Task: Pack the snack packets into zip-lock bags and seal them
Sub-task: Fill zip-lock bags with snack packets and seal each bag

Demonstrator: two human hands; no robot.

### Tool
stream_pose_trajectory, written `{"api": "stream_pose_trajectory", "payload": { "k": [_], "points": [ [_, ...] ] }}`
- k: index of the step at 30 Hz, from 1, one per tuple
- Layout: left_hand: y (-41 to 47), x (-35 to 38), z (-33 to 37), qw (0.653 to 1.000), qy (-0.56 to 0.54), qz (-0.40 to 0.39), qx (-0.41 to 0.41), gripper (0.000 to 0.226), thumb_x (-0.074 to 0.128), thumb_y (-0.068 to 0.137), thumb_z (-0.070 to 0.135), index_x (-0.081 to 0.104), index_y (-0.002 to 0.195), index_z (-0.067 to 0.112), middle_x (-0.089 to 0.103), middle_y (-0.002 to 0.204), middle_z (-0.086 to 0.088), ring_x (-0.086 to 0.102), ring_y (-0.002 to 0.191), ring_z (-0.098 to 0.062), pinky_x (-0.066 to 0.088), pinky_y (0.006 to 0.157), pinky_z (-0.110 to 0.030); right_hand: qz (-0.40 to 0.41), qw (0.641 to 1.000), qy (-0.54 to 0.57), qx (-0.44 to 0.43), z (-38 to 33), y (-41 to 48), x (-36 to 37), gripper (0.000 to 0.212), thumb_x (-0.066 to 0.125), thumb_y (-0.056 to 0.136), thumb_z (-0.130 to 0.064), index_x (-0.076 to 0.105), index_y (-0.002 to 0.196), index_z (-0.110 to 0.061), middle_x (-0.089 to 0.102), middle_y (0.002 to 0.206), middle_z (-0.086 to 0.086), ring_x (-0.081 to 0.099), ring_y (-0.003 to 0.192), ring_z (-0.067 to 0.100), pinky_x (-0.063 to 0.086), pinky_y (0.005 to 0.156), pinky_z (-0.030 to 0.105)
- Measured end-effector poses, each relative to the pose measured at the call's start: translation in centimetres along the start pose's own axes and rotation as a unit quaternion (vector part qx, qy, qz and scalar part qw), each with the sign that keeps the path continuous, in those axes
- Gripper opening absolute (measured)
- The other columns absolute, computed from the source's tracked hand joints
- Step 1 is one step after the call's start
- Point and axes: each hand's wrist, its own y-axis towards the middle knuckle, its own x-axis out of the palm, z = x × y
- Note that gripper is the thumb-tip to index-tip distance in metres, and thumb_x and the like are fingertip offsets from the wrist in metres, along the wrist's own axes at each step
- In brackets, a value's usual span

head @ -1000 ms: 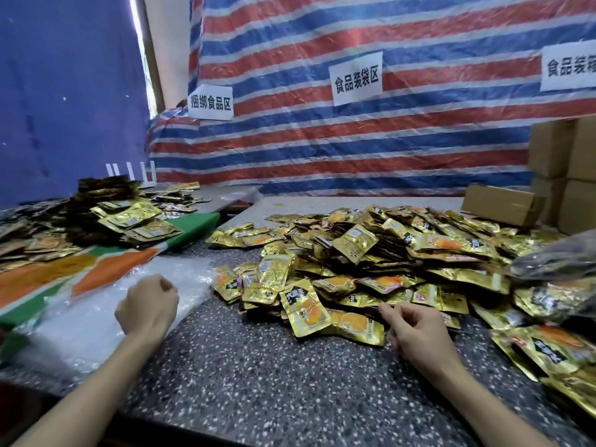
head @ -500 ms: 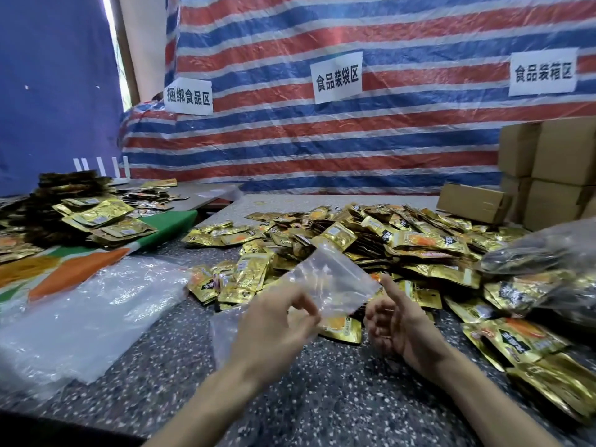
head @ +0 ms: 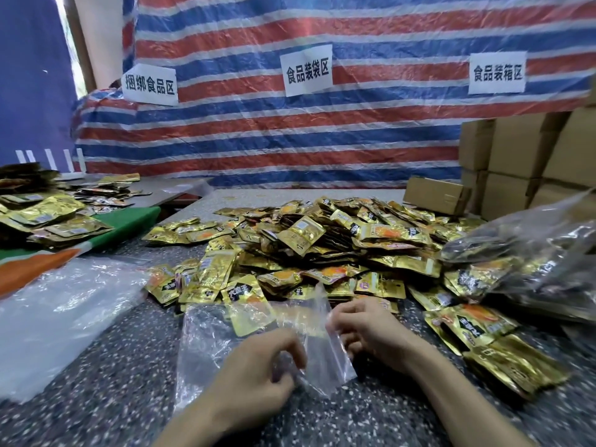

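Note:
A big heap of gold snack packets (head: 322, 246) covers the speckled table (head: 113, 382) in front of me. Both hands hold one clear zip-lock bag (head: 213, 343) low over the table's near edge. My left hand (head: 258, 375) pinches the bag's near edge with curled fingers. My right hand (head: 364, 327) grips the bag's right edge, close to the nearest packets. The bag looks empty; packets show through it from behind.
A stack of clear plastic bags (head: 64, 311) lies at the left. More packets (head: 48, 214) sit on a green and orange cloth at far left. A filled plastic bag (head: 532, 253) lies at right, with cardboard boxes (head: 522, 156) behind it.
My left hand lifted one clear bag from the stack at the left and brought it to the middle. My right hand left the packets and took hold of the bag's right edge.

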Motion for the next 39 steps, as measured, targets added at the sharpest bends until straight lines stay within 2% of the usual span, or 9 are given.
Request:
{"api": "stream_pose_trajectory", "payload": {
  "k": [2,6,12,15,20,28,32,36,39],
  "points": [
    [0.1,-0.1,0.7,0.998,-0.022,-0.003,-0.057,0.013,0.059,0.073,0.043,0.06,0.084,0.035,0.068,0.087,0.008,0.065,0.083,-0.007,0.057,0.08,-0.032,-0.011,1.0,-0.004,-0.012,-0.1,-0.2,0.2,0.026,0.059,0.089,0.008,0.069,0.069,-0.005,0.058,0.065,0.01,0.054,0.049,0.01,0.044,0.042,0.018],
    [0.9,0.4,2.7,0.992,-0.052,0.039,-0.112,0.066,0.045,0.065,0.089,0.063,0.081,0.027,0.071,0.079,0.012,0.062,0.068,0.0,0.047,0.065,-0.022,-0.063,0.997,-0.014,-0.043,-0.3,-0.7,0.8,0.009,0.072,0.08,-0.005,0.075,0.074,-0.011,0.067,0.072,0.013,0.063,0.058,0.015,0.051,0.049,0.019],
    [1.8,-0.5,4.3,0.994,-0.023,0.059,-0.09,0.03,0.062,0.093,0.026,0.063,0.067,0.012,0.065,0.064,0.002,0.061,0.063,-0.013,0.054,0.072,-0.043,0.019,0.998,-0.02,-0.054,-0.2,-1.6,1.2,0.025,0.07,0.077,-0.003,0.063,0.058,-0.016,0.065,0.071,0.019,0.063,0.052,0.016,0.046,0.041,0.02],
    [1.8,-2.4,4.9,0.992,-0.042,0.083,-0.089,0.031,0.056,0.091,0.009,0.063,0.06,0.007,0.064,0.056,0.001,0.06,0.056,-0.01,0.054,0.065,-0.035,0.119,0.99,-0.019,-0.068,-1.0,-2.5,0.5,0.041,0.057,0.083,0.011,0.051,0.054,-0.017,0.06,0.063,0.015,0.055,0.044,0.014,0.04,0.038,0.021],
    [2.4,-5.0,5.8,0.973,-0.144,0.16,-0.079,0.038,0.054,0.09,0.008,0.061,0.054,0.01,0.058,0.05,-0.003,0.055,0.047,-0.012,0.041,0.046,-0.015,0.153,0.976,-0.086,-0.127,-4.1,-5.1,-0.7,0.021,0.045,0.093,0.009,0.052,0.087,-0.01,0.062,0.061,0.007,0.058,0.048,0.025,0.049,0.041,0.031],
    [3.9,-6.3,5.1,0.958,-0.247,0.128,-0.063,0.038,0.058,0.091,0.009,0.069,0.055,0.015,0.064,0.059,-0.01,0.055,0.051,-0.017,0.044,0.052,-0.026,0.125,0.956,-0.186,-0.188,-7.7,-9.0,-0.8,0.03,0.045,0.099,0.002,0.062,0.087,-0.019,0.064,0.076,0.013,0.062,0.053,0.028,0.052,0.048,0.034],
    [5.2,-7.0,3.2,0.95,-0.286,0.107,-0.067,0.035,0.069,0.082,0.043,0.069,0.067,0.012,0.068,0.07,-0.009,0.06,0.061,-0.018,0.048,0.058,-0.024,0.155,0.934,-0.256,-0.195,-7.9,-9.3,-0.8,0.046,0.044,0.096,0.007,0.067,0.07,-0.023,0.066,0.066,0.006,0.065,0.057,0.016,0.052,0.049,0.023],
    [7.3,-8.3,-1.9,0.931,0.026,0.305,-0.198,0.038,0.073,0.082,0.051,0.064,0.097,0.018,0.068,0.099,0.001,0.063,0.089,-0.015,0.049,0.074,-0.032,0.177,0.917,-0.296,-0.2,-7.8,-9.5,-1.2,0.039,0.057,0.091,0.001,0.074,0.081,-0.033,0.069,0.076,-0.004,0.066,0.071,0.014,0.05,0.062,0.021],
    [7.3,-8.5,-6.0,0.873,0.227,0.259,-0.345,0.074,0.069,0.079,0.065,0.048,0.128,0.014,0.05,0.135,-0.012,0.047,0.124,-0.03,0.042,0.101,-0.045,0.149,0.935,-0.265,-0.181,-7.5,-9.9,-1.0,0.043,0.06,0.088,0.003,0.075,0.093,-0.037,0.068,0.075,0.008,0.067,0.077,0.03,0.056,0.063,0.037]
  ]
}}
